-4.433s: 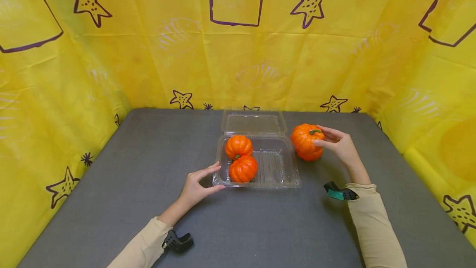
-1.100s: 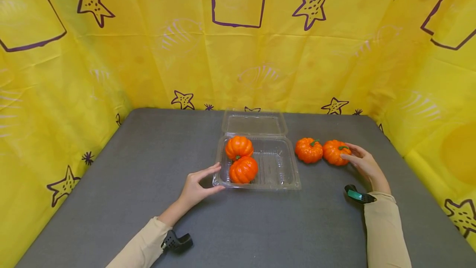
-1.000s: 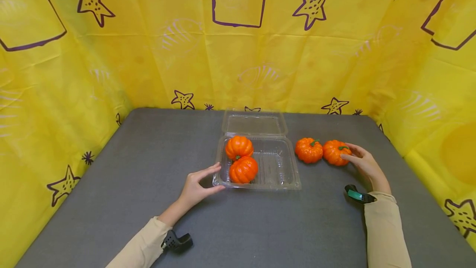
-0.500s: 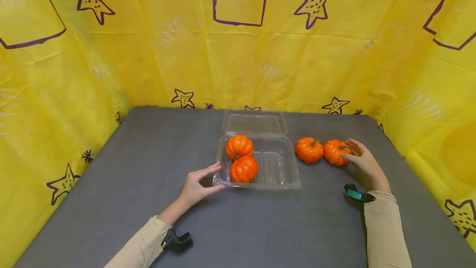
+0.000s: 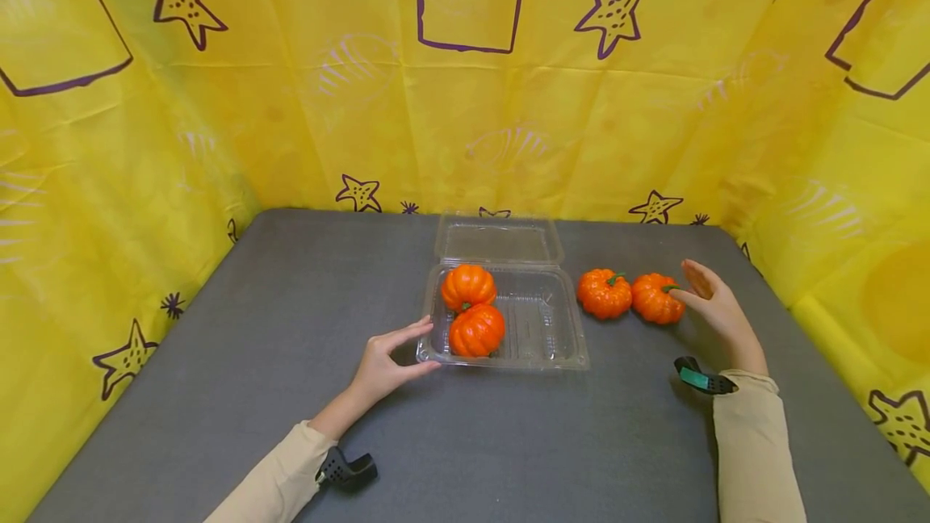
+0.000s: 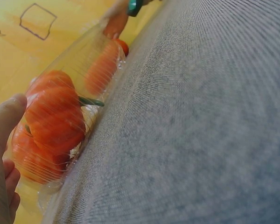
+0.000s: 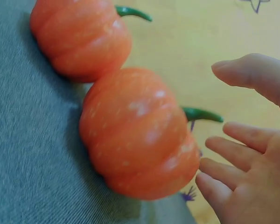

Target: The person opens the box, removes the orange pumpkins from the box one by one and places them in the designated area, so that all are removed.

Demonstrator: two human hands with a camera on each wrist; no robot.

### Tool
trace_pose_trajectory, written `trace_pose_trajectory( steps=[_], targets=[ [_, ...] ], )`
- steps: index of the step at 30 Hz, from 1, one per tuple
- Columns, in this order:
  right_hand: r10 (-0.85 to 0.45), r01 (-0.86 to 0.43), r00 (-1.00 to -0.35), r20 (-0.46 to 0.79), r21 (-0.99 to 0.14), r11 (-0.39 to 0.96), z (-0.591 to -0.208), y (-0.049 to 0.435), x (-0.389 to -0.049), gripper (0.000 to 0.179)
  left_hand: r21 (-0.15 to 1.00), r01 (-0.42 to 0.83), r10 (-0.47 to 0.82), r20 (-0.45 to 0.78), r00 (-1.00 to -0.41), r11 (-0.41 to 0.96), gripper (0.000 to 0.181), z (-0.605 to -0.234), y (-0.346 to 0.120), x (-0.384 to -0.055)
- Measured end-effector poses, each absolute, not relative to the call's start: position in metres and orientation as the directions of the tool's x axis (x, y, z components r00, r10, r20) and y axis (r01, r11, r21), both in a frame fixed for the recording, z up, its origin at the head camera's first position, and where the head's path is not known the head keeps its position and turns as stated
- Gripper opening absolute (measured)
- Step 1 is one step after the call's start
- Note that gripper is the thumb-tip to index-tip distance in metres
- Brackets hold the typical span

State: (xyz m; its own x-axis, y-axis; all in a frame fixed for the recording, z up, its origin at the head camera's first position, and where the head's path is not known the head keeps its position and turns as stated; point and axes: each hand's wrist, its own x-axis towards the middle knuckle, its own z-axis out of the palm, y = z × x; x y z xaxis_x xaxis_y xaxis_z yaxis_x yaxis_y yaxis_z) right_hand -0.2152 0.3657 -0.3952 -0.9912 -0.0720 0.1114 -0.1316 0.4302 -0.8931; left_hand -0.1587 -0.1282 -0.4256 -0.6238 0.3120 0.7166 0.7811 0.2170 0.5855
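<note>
Two small orange pumpkins, one behind [image 5: 468, 286] and one in front [image 5: 476, 331], lie in the left half of a clear plastic clamshell box [image 5: 534, 325], its lid [image 5: 498, 240] folded back. My left hand [image 5: 383, 363] touches the box's front left corner, thumb and fingers apart and fairly straight. Right of the box, two more pumpkins, a left one [image 5: 605, 294] and a right one [image 5: 657, 299], sit side by side on the table, stems up. My right hand [image 5: 715, 311] is just beside the right pumpkin, fingers spread and holding nothing; the right wrist view shows this closely.
A dark grey table [image 5: 327, 281] carries everything. Yellow cloth [image 5: 465, 103] printed with starfish and fish surrounds it at the back and both sides. Black wrist devices sit on the left sleeve [image 5: 349, 468] and right sleeve [image 5: 701, 378].
My right hand held a pumpkin close to the box earlier, then had it at the right of the other one. Now its fingers have spread and drawn off. The left hand stays put.
</note>
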Motion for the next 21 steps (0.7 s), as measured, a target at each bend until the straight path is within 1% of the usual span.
trace_pose_trajectory(
  steps=[4, 12, 17, 21],
  targets=[
    [-0.066, -0.148, -0.989, 0.132, -0.889, 0.434, -0.387, 0.360, -0.214, 0.069, 0.586, 0.779, 0.313, 0.714, -0.626, 0.222, 0.054, -0.425, -0.128, -0.158],
    [-0.091, -0.230, -0.973, 0.212, -0.886, 0.403, -0.373, 0.346, -0.215, 0.066, 0.580, 0.784, 0.309, 0.721, -0.620, 0.222, 0.054, -0.424, -0.127, -0.159],
    [-0.106, -0.287, -0.958, 0.268, -0.861, 0.419, -0.363, 0.336, -0.211, 0.065, 0.582, 0.782, 0.311, 0.718, -0.622, 0.221, 0.054, -0.425, -0.128, -0.158],
    [-0.107, -0.308, -0.951, 0.290, -0.854, 0.421, -0.353, 0.327, -0.208, 0.064, 0.587, 0.779, 0.312, 0.714, -0.627, 0.222, 0.055, -0.426, -0.128, -0.158]
  ],
)
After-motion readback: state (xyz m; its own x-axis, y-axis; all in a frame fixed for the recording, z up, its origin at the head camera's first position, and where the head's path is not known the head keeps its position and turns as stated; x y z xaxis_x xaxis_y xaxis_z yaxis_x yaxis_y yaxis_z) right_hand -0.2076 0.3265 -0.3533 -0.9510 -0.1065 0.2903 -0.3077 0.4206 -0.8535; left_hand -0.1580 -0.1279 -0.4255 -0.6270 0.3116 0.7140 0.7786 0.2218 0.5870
